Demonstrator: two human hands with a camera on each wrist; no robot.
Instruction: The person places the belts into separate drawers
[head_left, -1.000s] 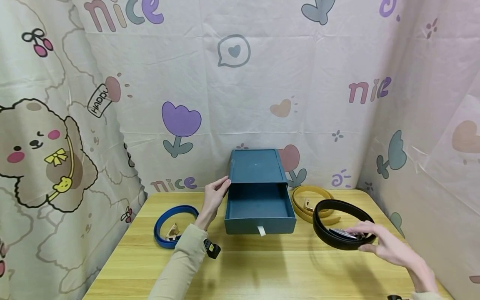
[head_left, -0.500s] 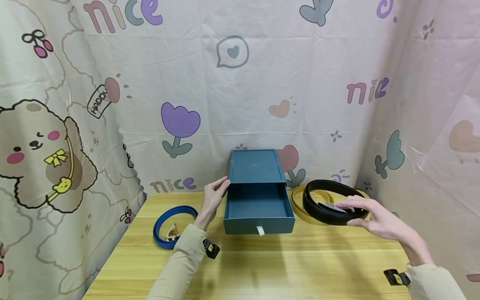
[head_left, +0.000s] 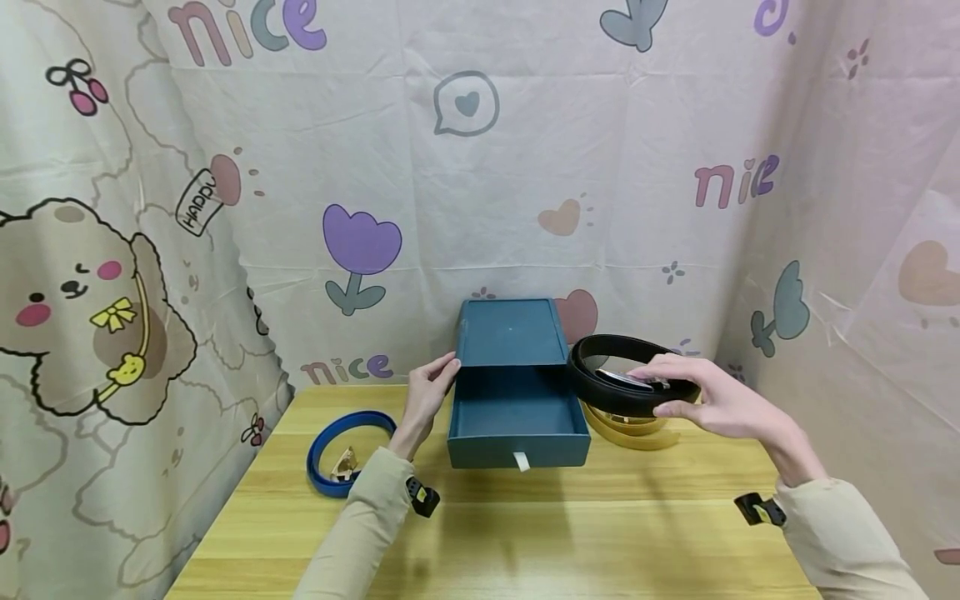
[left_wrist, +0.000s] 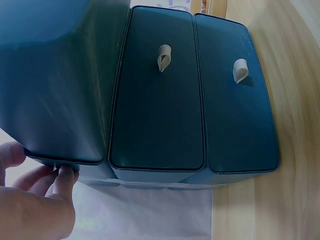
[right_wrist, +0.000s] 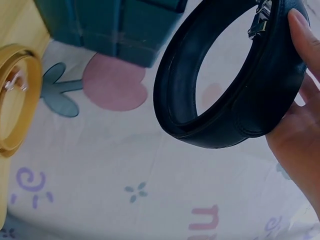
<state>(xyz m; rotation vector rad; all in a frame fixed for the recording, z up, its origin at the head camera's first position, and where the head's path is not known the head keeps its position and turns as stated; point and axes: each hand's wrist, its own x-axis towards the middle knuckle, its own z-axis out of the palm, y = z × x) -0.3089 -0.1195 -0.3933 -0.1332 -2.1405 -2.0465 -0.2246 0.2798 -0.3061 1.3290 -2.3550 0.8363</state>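
The right hand (head_left: 723, 400) is pinching the rolled black leather-look belt (head_left: 615, 402) between fingers and thumb, beside its silver buckle (right_wrist: 259, 21). The belt is hanging in the air just to the right of the three-drawer cabinet (head_left: 513, 332), above the yellow belt (head_left: 636, 440), which is lying on the table (head_left: 510, 542) at that same side. The left hand (head_left: 426, 398) is gripping the upper left front corner of the cabinet, with thumb and fingers closed on the edge. The top drawer (head_left: 480, 454) is standing pulled out at the front of the cabinet, and the blue belt (head_left: 352, 419) is resting to the left of it.

For carrying this coil well, I think the pinch should be taking all layers of the band together, because a loose layer may be springing open. The ring should be hanging level, and high enough for clearing the cabinet's right edge; whether belt and cabinet are touching, I cannot tell. The heavy-looking buckle could be tipping the ring, so holding close to it is probably wise. The left hand should be pressing only lightly, so that the cabinet is not sliding or turning.
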